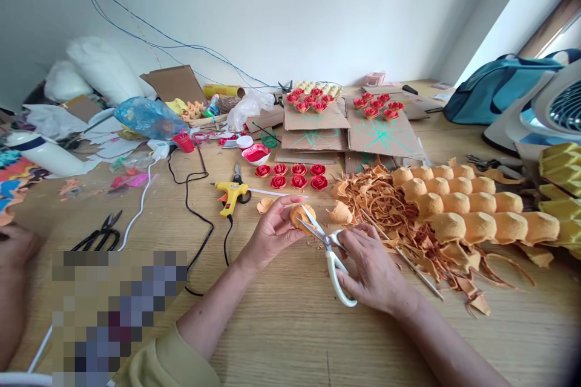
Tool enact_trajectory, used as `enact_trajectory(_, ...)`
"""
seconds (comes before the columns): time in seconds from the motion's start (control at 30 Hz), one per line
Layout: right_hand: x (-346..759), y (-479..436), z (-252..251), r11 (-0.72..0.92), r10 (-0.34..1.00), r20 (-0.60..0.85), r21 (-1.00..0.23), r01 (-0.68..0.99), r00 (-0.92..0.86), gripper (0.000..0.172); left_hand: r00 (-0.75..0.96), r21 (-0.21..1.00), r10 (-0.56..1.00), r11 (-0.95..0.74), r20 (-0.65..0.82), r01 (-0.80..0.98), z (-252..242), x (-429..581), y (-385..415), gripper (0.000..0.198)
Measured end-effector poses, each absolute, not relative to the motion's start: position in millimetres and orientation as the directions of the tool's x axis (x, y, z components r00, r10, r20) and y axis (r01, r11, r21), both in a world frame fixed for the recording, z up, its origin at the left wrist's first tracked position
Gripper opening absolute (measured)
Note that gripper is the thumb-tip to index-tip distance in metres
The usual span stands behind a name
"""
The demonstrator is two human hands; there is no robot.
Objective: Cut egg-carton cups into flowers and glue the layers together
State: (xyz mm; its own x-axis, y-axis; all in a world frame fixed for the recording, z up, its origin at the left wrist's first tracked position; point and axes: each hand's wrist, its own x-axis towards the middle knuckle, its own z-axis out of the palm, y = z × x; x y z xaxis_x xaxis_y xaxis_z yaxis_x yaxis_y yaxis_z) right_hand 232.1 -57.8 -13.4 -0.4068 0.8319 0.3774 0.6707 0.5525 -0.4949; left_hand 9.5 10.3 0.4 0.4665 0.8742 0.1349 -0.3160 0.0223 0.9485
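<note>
Between the thumb and fingers of my left hand (275, 233) is an orange egg-carton cup (297, 216). My right hand (370, 266) grips white-handled scissors (334, 260), their blades parted across the cup's edge. Just right of the cup lies another cut orange cup (340, 213). A flat petal-shaped orange piece (265, 205) rests left of my left hand. Beyond my hands stand several red paper roses (298, 182) in two rows. A yellow glue gun (231, 196) lies to the left, with dark-handled scissors (238, 175) beside it.
On the right, orange carton scraps (385, 202) pile against an egg carton (481, 205), with a thin stick (403, 257) in front. Behind are a bowl of red paint (256, 155) and cardboard sheets (381, 133) bearing roses. Black cords cross the table left; another person's hand (18, 245) is at the left edge.
</note>
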Motion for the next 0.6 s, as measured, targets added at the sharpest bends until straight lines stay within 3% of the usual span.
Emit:
enact_trajectory(0.27,231.9,-59.0,-12.6,0.550,0.825,0.408,-0.427,0.718,-0.391,0.022,0.467,0.929,0.877,0.074,0.112,-0.362,-0.1,8.7,11.8,0.054)
enact_trajectory(0.6,229.8,-58.2,-13.2,0.547,0.835,0.376,-0.482,0.685,-0.402,0.023,0.484,0.937,0.865,0.049,0.133,-0.345,0.4,10.3,10.8,0.049)
